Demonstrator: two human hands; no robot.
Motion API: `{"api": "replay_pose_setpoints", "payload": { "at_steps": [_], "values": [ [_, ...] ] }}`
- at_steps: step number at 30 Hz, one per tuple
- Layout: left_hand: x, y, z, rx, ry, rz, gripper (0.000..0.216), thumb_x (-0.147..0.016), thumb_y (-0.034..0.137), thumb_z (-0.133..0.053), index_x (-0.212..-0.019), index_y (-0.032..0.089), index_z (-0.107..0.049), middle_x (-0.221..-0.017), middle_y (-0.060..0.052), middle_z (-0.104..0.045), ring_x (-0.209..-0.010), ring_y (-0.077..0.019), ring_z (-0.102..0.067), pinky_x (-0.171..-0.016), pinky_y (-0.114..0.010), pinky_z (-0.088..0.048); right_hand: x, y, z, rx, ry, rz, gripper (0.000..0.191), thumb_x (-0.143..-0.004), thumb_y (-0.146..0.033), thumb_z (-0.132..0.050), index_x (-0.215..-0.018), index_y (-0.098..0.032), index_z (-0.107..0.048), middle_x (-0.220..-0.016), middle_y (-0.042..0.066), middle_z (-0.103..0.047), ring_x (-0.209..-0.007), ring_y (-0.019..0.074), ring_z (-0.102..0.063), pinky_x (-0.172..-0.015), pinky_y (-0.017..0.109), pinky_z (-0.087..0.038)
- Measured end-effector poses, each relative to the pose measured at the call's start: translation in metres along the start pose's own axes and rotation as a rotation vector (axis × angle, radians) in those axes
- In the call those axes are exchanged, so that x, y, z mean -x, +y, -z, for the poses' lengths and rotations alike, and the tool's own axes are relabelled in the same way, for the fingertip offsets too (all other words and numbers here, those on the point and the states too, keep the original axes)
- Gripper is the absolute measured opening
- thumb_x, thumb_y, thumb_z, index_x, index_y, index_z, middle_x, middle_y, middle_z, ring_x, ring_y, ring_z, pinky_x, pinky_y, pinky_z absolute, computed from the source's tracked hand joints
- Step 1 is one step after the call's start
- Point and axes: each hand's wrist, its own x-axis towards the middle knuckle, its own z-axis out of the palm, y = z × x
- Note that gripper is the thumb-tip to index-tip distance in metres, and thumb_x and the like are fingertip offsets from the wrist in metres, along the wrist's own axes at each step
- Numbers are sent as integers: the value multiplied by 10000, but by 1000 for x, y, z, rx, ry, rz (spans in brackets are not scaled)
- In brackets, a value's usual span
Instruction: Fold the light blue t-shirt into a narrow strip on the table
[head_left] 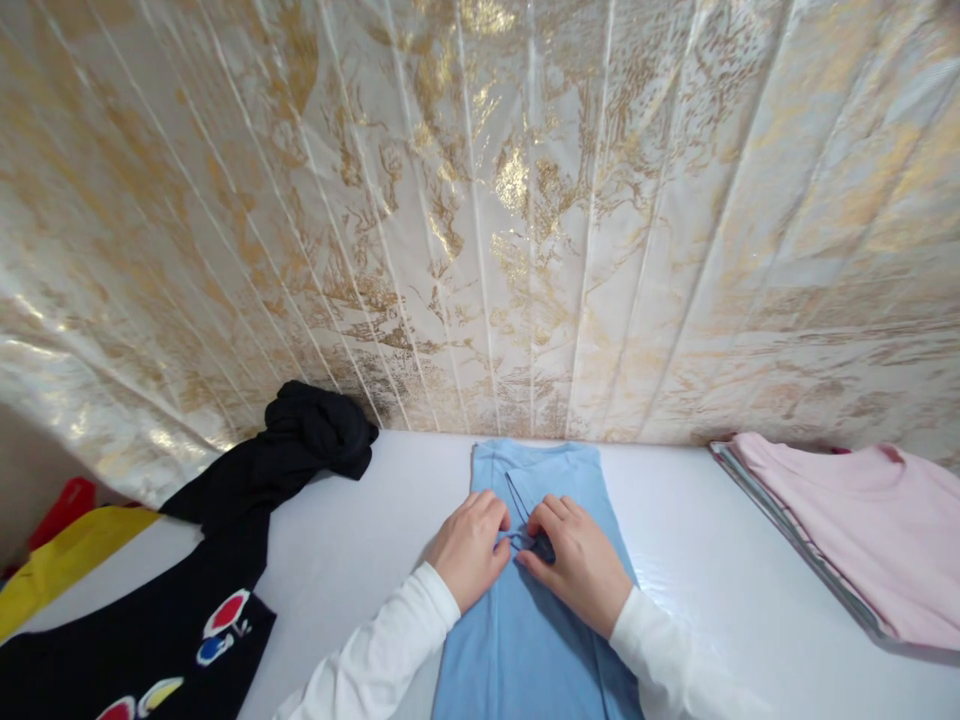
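A light blue garment (540,630) lies lengthwise on the white table in front of me, its top edge near the wall. A thin darker blue drawstring (513,490) stands up in a narrow loop over its upper part. My left hand (469,545) is closed, thumb and fingers pinching the drawstring on the left side. From the right, my right hand (574,560) pinches the same string, fingers curled over a dark spot that I cannot make out. A short stretch of string spans the gap between both hands. Both sleeves are white.
Black clothing (247,500) with colourful printed shapes lies on the left, partly bunched. Yellow fabric (82,555) and red fabric (64,510) are beyond it. A folded pink shirt (855,540) tops a stack at right. Behind the white table (352,580) hangs a gold-patterned covering (525,250).
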Motion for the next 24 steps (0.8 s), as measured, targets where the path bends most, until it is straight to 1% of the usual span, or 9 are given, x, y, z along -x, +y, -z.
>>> {"api": "replay_pose_setpoints", "payload": {
  "at_steps": [4,9,14,18,21,24],
  "values": [
    [-1,-1,2,-10,-12,18,157,-745,45,-525,-743,201,-501,-826,-19,-535,-840,-203,-518,-770,-319,-437,-1,2,-4,19,-3,-3,92,-774,-139,-608,-790,-207,-548,-835,31,-583,-816,213,-527,-735,316,-420],
    [-2,-4,0,-1,-28,9,143,-734,53,-520,-726,196,-516,-831,-21,-540,-850,-202,-525,-769,-307,-435,0,4,-4,-18,14,14,147,-768,-58,-530,-777,-203,-554,-818,23,-589,-793,199,-532,-727,299,-416],
    [-1,-4,0,7,-30,13,141,-700,62,-541,-746,195,-523,-849,-21,-541,-861,-202,-526,-781,-304,-440,1,7,-5,-81,38,21,148,-776,-63,-513,-767,-205,-553,-808,26,-585,-787,205,-533,-722,310,-416],
    [-2,-2,0,-3,-27,28,143,-710,63,-542,-762,193,-516,-844,-26,-537,-856,-211,-520,-792,-325,-438,2,9,-4,-168,57,16,124,-835,-95,-481,-810,-200,-543,-814,30,-571,-787,201,-536,-728,317,-423],
    [-4,-1,1,-1,-35,25,131,-737,66,-539,-749,192,-510,-832,-26,-533,-855,-210,-521,-784,-317,-437,4,8,-2,-200,66,24,70,-847,-132,-514,-828,-198,-529,-833,30,-553,-798,198,-530,-734,317,-424],
    [-4,-3,2,9,-49,4,128,-743,65,-542,-741,189,-514,-834,-25,-535,-864,-204,-524,-783,-302,-435,6,4,-1,-152,52,42,83,-803,-137,-588,-808,-199,-532,-867,35,-551,-827,209,-520,-748,328,-419]
  ]
}}
